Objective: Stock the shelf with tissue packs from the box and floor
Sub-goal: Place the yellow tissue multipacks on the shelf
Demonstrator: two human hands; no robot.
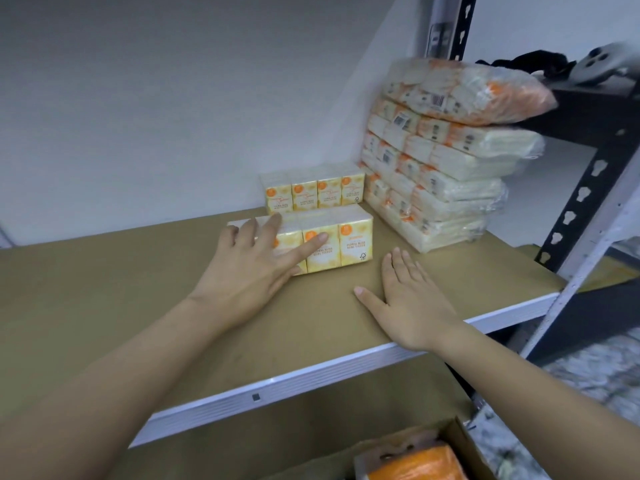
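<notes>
Here your left hand (256, 268) lies with straight, spread fingers against the front pack of mini tissues (332, 242), pressing rather than gripping it, likely to nudge it back and square it on the shelf (104, 306). Your right hand (410, 299) rests flat and empty on the shelf board just right of that pack, seemingly for support. A second pack of the same kind (313, 190) stands behind, near the wall, so the row seems to build from back to front. Against the upright post (585, 202) at right, a stack of larger tissue bundles (446, 161) leans slightly, its top bundle jutting out over the ones beneath. Below, only a corner of the box (460, 441) shows, with an orange-wrapped pack (415, 465) cut off by the frame. The floor supply is out of view. A dark item on the neighbouring shelf is too blurred to name.
</notes>
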